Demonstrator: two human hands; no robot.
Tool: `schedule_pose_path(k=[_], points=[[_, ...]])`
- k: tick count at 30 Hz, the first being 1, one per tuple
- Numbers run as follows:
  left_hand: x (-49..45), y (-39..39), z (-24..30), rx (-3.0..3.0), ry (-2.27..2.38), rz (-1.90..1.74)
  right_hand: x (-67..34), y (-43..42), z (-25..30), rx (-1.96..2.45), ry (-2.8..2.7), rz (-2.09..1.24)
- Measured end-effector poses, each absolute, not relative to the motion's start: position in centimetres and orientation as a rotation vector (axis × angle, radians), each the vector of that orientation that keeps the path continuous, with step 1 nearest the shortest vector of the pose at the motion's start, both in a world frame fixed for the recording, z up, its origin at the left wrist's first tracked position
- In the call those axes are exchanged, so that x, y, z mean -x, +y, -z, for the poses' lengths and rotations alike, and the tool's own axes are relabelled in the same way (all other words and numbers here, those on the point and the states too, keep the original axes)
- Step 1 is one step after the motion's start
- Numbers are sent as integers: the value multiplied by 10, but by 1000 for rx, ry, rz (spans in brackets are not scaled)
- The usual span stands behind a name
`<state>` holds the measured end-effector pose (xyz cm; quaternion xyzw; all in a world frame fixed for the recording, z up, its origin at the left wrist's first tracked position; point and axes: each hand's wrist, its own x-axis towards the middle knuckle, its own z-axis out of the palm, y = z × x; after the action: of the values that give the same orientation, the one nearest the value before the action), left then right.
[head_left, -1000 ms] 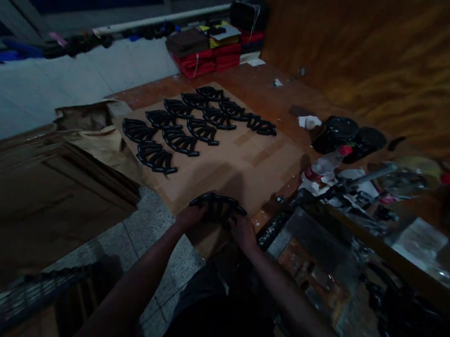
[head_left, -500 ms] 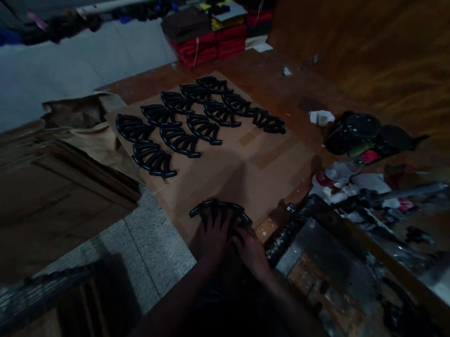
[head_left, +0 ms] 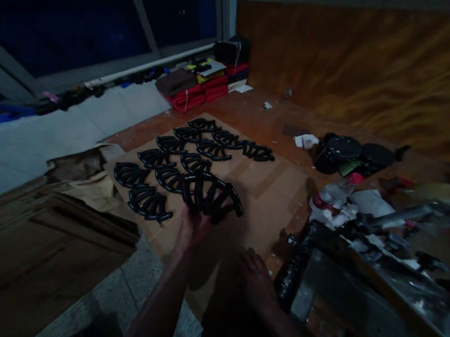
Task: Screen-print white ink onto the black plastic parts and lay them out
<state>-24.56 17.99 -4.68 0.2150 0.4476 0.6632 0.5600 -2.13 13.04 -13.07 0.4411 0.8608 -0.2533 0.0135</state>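
Observation:
My left hand [head_left: 192, 229] holds up a black, glossy fan-shaped piece [head_left: 209, 202] made of a curved rim with several tube-like ribs. Its fingers grip the ribs from below and are partly hidden behind them. Lower and to the right, my right hand [head_left: 256, 280] is apart from the piece, holding nothing, with fingers loosely stretched near the cardboard's right edge. Several matching black fan pieces [head_left: 213, 149] lie in slanting rows on the cardboard sheet [head_left: 275, 197], beyond and left of the held one.
Stacked cardboard [head_left: 44, 244] stands at the left. Folded red cloth [head_left: 188, 99] is piled at the back by the window. On the right are black round containers [head_left: 341, 148], crumpled wrappers [head_left: 330, 204] and a dark metal-edged machine or frame [head_left: 359, 285].
My left hand has lifted the fan piece off the near cardboard and carried it forward. My right hand has let go and sits lower right. The view has tilted up.

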Motion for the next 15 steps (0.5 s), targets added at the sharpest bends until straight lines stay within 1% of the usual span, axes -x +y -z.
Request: schedule_pose_path(k=[4, 9, 15], points=[[241, 206, 49, -464, 1002, -1611, 28, 140, 139, -1358, 2494, 788], [242, 238, 61, -456, 890, -1584, 23, 134, 166, -1399, 2544, 778], [245, 285, 77, -441, 870, -1588, 23, 136, 199, -1521, 2532, 728]])
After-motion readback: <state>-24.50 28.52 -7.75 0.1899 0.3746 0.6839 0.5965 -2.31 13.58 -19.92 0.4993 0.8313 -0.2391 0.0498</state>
